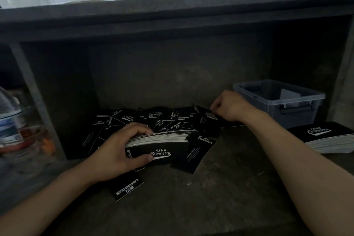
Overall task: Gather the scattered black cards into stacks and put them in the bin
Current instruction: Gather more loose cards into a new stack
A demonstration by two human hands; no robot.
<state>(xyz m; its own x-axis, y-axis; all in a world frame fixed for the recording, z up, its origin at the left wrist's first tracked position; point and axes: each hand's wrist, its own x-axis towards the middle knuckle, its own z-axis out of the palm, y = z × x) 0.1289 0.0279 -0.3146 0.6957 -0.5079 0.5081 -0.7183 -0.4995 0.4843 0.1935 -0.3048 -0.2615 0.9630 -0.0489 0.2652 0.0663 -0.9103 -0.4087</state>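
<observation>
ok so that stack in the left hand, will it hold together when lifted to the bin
Probably fairly stiff as a block: the stack is thick with many layered edges. It could shear or spill, since the left hand grips only one end and the far edges look slightly uneven. Likely hefty for its size.

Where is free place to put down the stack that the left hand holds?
The bare surface near the camera, between the single card and the right forearm, is free. Crowded: the scattered cards at the back; another stack fills the spot before the bin.
</observation>
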